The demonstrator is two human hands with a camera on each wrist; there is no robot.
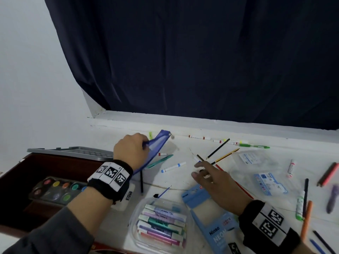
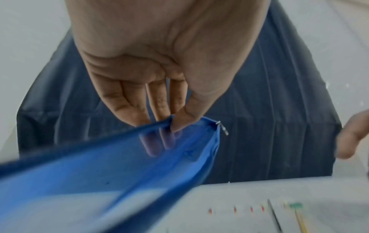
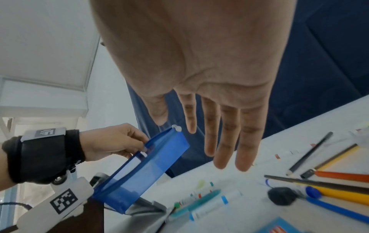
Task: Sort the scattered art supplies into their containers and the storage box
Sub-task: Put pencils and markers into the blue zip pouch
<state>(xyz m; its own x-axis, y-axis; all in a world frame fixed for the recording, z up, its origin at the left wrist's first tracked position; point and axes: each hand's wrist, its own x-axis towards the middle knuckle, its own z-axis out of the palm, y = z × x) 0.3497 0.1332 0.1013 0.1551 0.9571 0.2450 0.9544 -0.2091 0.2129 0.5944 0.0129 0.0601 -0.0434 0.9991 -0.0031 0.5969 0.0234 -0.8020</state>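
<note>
Blue mesh pouch (image 1: 156,149) is up off the table, our left hand (image 1: 131,150) pinching its open rim, while our right hand (image 1: 213,180) hovers flat-fingered and empty over the pencils (image 1: 218,149). That floppy mouth could sag closed, we reckon, and pencils would miss.

Between our left hand's (image 2: 159,63) fingers (image 2: 165,138) we see the blue pouch (image 3: 147,167), sheer translucent mesh with a small metal zip pull (image 2: 222,128). Below our right hand's (image 1: 214,182) fingertips (image 3: 221,164) lie matt wooden pencils (image 1: 218,148) and glossy plastic markers (image 1: 173,167) on a smooth white table (image 1: 183,182); behind hangs matt dark cloth, the curtain (image 1: 201,61)
</note>
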